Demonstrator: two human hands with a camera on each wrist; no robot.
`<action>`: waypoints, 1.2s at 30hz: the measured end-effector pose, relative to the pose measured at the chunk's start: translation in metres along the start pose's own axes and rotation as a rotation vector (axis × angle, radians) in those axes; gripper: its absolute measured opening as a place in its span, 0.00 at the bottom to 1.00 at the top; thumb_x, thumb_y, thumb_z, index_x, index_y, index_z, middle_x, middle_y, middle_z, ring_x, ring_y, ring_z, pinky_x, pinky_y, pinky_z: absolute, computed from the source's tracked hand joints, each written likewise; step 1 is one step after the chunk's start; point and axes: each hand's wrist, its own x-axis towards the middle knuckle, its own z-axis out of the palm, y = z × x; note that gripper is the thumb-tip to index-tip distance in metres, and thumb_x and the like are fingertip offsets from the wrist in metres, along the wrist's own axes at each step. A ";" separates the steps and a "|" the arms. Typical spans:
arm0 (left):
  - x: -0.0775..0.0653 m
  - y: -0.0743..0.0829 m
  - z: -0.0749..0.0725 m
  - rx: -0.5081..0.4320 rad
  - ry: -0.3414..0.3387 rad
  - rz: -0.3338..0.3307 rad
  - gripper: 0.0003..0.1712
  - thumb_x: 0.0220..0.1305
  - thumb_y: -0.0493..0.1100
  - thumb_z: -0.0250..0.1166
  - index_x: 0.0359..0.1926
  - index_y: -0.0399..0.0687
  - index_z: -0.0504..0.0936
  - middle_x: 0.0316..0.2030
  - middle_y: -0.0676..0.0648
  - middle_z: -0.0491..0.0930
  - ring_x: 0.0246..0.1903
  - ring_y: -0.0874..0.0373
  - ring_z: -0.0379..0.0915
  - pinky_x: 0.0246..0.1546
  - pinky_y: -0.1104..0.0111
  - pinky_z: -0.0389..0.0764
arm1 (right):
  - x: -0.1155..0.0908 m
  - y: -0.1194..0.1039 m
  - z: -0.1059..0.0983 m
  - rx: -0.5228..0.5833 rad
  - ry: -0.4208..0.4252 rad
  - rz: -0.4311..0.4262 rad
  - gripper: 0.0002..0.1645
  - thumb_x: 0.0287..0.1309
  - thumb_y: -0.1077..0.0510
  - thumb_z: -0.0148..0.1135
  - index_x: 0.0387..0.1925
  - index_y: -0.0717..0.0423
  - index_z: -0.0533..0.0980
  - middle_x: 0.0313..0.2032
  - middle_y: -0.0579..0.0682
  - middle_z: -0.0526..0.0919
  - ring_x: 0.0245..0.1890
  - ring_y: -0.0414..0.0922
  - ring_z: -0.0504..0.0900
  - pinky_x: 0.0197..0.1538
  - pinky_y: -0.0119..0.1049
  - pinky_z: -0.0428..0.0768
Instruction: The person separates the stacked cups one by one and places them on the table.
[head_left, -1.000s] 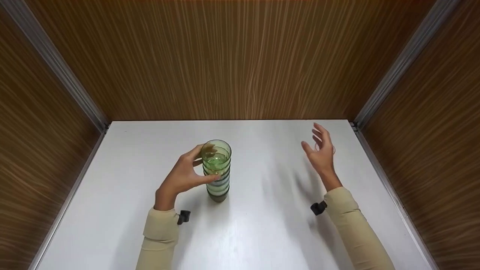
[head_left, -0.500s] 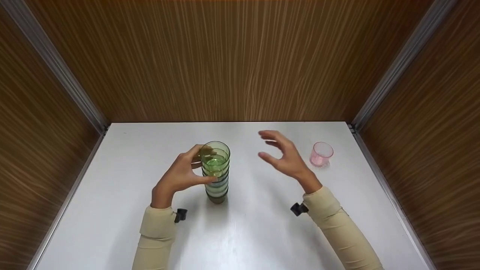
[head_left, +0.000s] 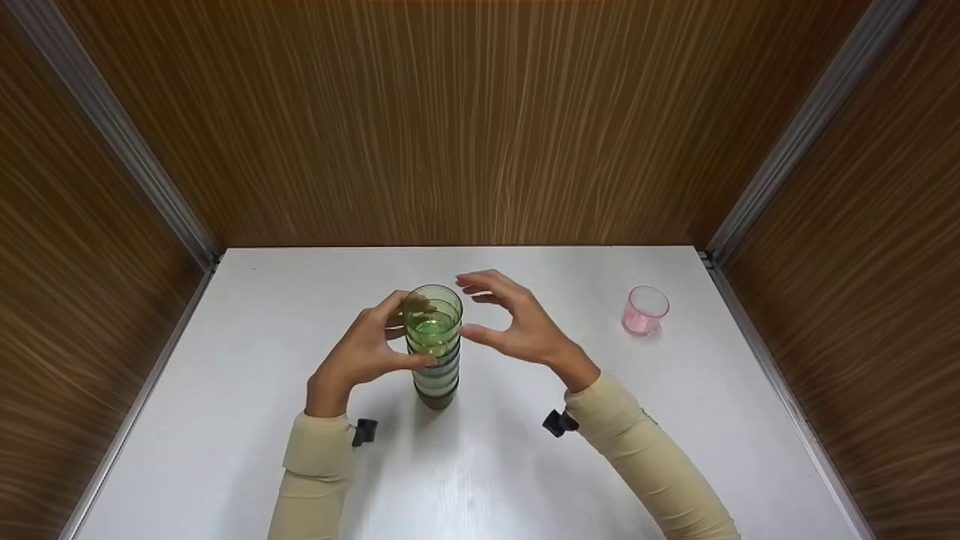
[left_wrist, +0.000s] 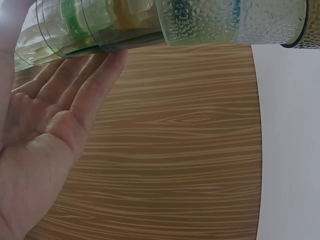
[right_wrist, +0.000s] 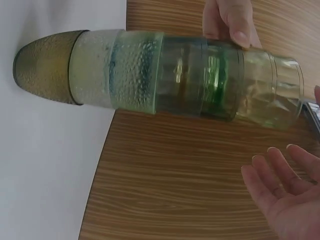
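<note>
A tall stack of nested drinking glasses (head_left: 437,384), mostly green and clear with a brownish one at the bottom, stands upright on the white table. My left hand (head_left: 360,354) holds its upper part from the left, thumb in front and fingers behind. Pebbled and smooth walls of the stacked glasses (right_wrist: 135,70) show in the right wrist view. To the right of the top glass is my right hand (head_left: 529,328), thumb and fingers spread apart around its rim. In the right wrist view the right hand's fingers (right_wrist: 280,175) stand apart from the stack.
A small pink glass (head_left: 643,313) stands alone on the right side of the white table (head_left: 525,450). Wood-grain panels (head_left: 480,127) rise at the back and both sides.
My right hand has moved left, away from the pink glass, which now stands uncovered, to beside the top of the stack. The left hand keeps its hold.
</note>
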 end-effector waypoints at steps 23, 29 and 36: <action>0.000 0.000 -0.003 -0.010 -0.013 -0.005 0.46 0.47 0.43 0.85 0.67 0.51 0.72 0.61 0.48 0.80 0.62 0.50 0.80 0.65 0.54 0.82 | 0.014 -0.002 0.021 0.029 -0.033 0.015 0.39 0.59 0.57 0.76 0.69 0.64 0.72 0.62 0.58 0.79 0.62 0.52 0.81 0.71 0.46 0.79; -0.001 0.000 -0.004 -0.006 -0.014 -0.016 0.46 0.48 0.40 0.84 0.68 0.49 0.71 0.61 0.46 0.80 0.62 0.49 0.80 0.66 0.54 0.81 | 0.015 -0.002 0.021 0.015 -0.028 -0.005 0.39 0.58 0.57 0.76 0.68 0.65 0.73 0.60 0.57 0.80 0.61 0.50 0.82 0.71 0.45 0.79; -0.001 0.000 -0.004 -0.019 -0.016 -0.014 0.46 0.48 0.40 0.84 0.67 0.50 0.71 0.62 0.46 0.80 0.62 0.48 0.80 0.66 0.53 0.81 | 0.015 -0.003 0.021 0.009 -0.031 -0.042 0.39 0.59 0.58 0.76 0.68 0.67 0.72 0.61 0.59 0.79 0.61 0.53 0.82 0.71 0.47 0.79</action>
